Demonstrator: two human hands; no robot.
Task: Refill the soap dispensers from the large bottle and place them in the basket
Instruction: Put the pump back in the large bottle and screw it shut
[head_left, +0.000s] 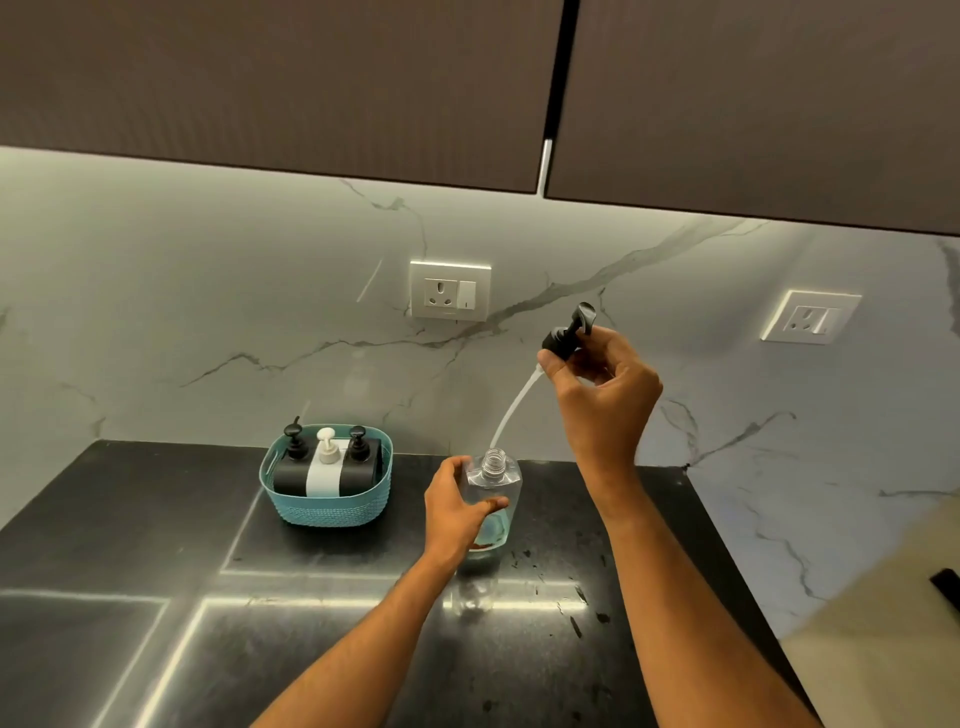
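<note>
Right hand (597, 374) pinches the black pump (569, 332), its tube still inside the clear bottle (493, 499) which the left hand (457, 512) grips on the counter (156, 519). Opening step, I think; next, lift the tube fully out. Basket (327, 506) stands left, with three dispensers.

Our left hand (460, 506) covers much of the clear bottle (493, 499); we can't read its label. The basket (326, 488) wall hides the three dispensers' (324, 465) bases. A dark object (946, 584) is cut off at the right edge.

Glossy black stone counter (156, 519), clear plastic bottle (493, 499), textured teal plastic basket (332, 506).
</note>
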